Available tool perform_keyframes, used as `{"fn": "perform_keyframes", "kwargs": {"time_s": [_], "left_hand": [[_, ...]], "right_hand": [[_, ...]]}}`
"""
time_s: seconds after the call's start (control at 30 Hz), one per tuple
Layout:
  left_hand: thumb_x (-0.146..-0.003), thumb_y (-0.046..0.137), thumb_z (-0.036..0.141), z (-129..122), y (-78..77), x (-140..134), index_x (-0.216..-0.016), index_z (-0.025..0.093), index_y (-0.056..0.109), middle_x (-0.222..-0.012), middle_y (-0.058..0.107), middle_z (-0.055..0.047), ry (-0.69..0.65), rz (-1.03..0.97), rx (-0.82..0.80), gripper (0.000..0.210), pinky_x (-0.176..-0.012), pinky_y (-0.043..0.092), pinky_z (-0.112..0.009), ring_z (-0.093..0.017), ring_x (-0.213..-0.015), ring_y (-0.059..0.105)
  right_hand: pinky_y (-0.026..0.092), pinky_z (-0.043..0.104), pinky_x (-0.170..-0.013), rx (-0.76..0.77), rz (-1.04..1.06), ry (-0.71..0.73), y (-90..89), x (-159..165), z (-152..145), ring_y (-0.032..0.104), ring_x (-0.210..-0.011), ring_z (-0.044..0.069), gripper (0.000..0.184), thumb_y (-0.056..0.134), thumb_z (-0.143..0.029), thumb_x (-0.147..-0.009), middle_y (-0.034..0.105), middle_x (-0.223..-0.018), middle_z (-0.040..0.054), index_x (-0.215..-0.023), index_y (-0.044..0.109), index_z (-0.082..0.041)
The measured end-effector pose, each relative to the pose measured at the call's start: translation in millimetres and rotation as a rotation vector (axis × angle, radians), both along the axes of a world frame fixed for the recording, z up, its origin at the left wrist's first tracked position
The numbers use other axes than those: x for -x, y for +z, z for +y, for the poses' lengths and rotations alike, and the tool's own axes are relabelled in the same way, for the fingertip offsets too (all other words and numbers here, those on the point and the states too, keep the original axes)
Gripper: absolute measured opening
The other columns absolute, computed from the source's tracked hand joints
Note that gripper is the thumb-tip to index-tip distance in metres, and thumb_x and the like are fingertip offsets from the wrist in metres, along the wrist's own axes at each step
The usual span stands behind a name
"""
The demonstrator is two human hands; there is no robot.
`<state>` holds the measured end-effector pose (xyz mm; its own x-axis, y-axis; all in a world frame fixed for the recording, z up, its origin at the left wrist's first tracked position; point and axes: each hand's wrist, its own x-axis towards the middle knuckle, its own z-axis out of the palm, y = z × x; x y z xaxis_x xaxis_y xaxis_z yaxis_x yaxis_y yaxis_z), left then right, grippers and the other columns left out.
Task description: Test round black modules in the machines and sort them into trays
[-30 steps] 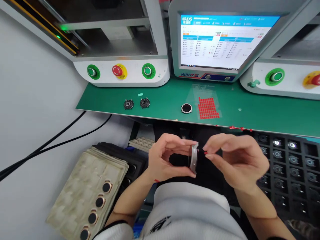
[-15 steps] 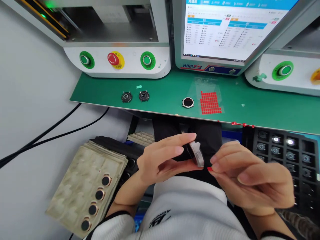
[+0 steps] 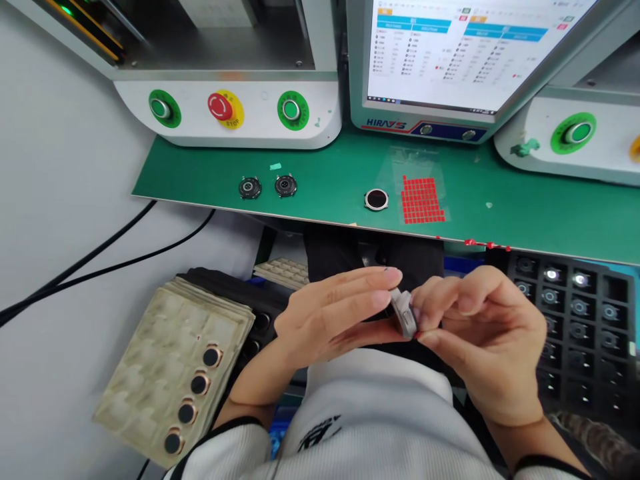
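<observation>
My left hand (image 3: 335,310) is closed round a silver-grey watch case (image 3: 405,317), held on edge above my lap with its side button showing. The fingers of my right hand (image 3: 480,340) are pinched at the case's right side. Between its thumb and the case a bit of a small red sticker (image 3: 419,335) shows; most of it is hidden. On the green bench lies a sheet of red stickers (image 3: 423,200), beside a silver-rimmed watch (image 3: 376,200) with a dark face. Farther left, two black watch cases (image 3: 250,188) rest with their backs up.
Behind the bench stand a machine with a red stop button (image 3: 220,107) and a screen (image 3: 430,60). At left, a stack of beige trays (image 3: 145,360) carries several watches. To the right is a black tray (image 3: 565,320) of watch parts. Red bits (image 3: 480,244) stick to the bench edge.
My right hand has moved left with the red sticker, from a gap beside the watch case to contact with its edge. My left hand still holds the case. The view has tilted slightly down.
</observation>
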<state>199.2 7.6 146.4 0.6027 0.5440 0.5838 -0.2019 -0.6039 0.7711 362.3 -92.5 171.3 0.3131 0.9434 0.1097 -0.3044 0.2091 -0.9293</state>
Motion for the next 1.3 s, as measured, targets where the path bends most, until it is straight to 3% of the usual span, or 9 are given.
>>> {"fn": "perform_keyframes", "kwargs": {"time_s": [0.07,0.13,0.37,0.6,0.83,1.0,1.13,1.2,1.3], "left_hand": [[-0.08,0.078,0.021,3,-0.9,-6,-0.14,0.017,0.051,-0.128,0.068,-0.013,0.039,-0.1,-0.168,0.066,-0.097,0.06,-0.026,-0.019,-0.118,0.066],[-0.082,0.076,0.021,5,0.2,-8,-0.136,0.012,0.053,-0.127,0.068,-0.014,0.056,-0.087,-0.24,0.06,-0.096,0.06,-0.026,-0.019,-0.118,0.066],[-0.079,0.079,0.021,6,7.5,-6,-0.135,0.014,0.055,-0.122,0.071,-0.011,0.088,-0.016,-0.263,0.061,-0.091,0.064,-0.027,-0.021,-0.113,0.068],[-0.085,0.073,0.028,8,5.4,-5,-0.134,0.032,0.055,-0.12,0.072,-0.002,0.062,0.059,-0.236,0.053,-0.084,0.067,-0.034,-0.021,-0.106,0.072],[-0.081,0.076,0.018,8,2.1,-13,-0.125,0.01,0.061,-0.114,0.074,-0.011,0.111,-0.089,-0.336,0.048,-0.089,0.064,-0.028,-0.02,-0.11,0.07],[-0.077,0.08,0.019,10,-5.0,-17,-0.129,0.017,0.061,-0.114,0.074,-0.009,0.125,-0.106,-0.312,0.055,-0.083,0.066,-0.028,-0.02,-0.105,0.072],[-0.07,0.085,0.019,8,-19.0,-24,-0.126,0.019,0.066,-0.114,0.074,-0.01,0.128,-0.174,-0.148,0.059,-0.084,0.064,-0.026,-0.019,-0.098,0.074],[-0.07,0.087,0.025,4,-24.1,-30,-0.123,0.02,0.068,-0.112,0.075,-0.01,0.069,-0.23,0.091,0.057,-0.08,0.064,-0.026,-0.019,-0.092,0.074],[-0.087,0.07,0.038,-3,-23.0,-35,-0.126,0.015,0.064,-0.108,0.074,-0.014,-0.126,-0.238,0.619,0.045,-0.068,0.064,-0.027,-0.02,-0.084,0.074]], "right_hand": [[0.057,0.032,-0.072,-0.001,0.024,0.013,-0.5,-1,0,0.066,-0.076,0.014,0.037,0.073,0.004,-0.075,0.071,-0.081,-0.0023,-0.093,0.057,-0.023],[0.057,0.033,-0.075,0.0,0.046,0.022,-0.5,-1,-1,0.067,-0.077,0.014,0.037,0.073,0.005,-0.075,0.071,-0.081,-0.0027,-0.093,0.057,-0.023],[0.058,0.037,-0.077,0.01,0.026,0.026,-0.1,-2,-1,0.068,-0.078,0.016,0.038,0.074,0.004,-0.074,0.071,-0.08,-0.0025,-0.094,0.056,-0.024],[0.058,0.035,-0.081,0.012,0.035,0.034,0.5,-2,0,0.068,-0.081,0.015,0.04,0.073,0.007,-0.073,0.071,-0.081,-0.0025,-0.095,0.056,-0.023],[0.06,0.03,-0.08,0.108,0.116,0.081,-0.8,-5,4,0.069,-0.081,0.014,0.036,0.077,0.002,-0.072,0.071,-0.078,-0.004,-0.087,0.056,-0.023],[0.06,0.024,-0.068,0.144,0.271,0.128,-11.2,-7,16,0.067,-0.071,0.01,0.036,0.083,-0.004,-0.067,0.065,-0.076,-0.0051,-0.086,0.058,-0.023],[0.053,0.019,-0.057,0.218,0.345,0.118,-16.8,-6,26,0.058,-0.064,0.007,0.043,0.089,-0.01,-0.058,0.057,-0.079,-0.0055,-0.085,0.057,-0.022],[0.053,0.019,-0.062,0.227,0.35,0.082,-18.3,-6,29,0.057,-0.068,0.008,0.042,0.09,-0.016,-0.059,0.056,-0.08,-0.0043,-0.084,0.057,-0.022],[0.053,0.023,-0.068,0.217,0.382,-0.003,-21.2,-7,27,0.059,-0.077,0.011,0.035,0.085,-0.032,-0.067,0.059,-0.088,-0.0004,-0.088,0.059,-0.021]]}}
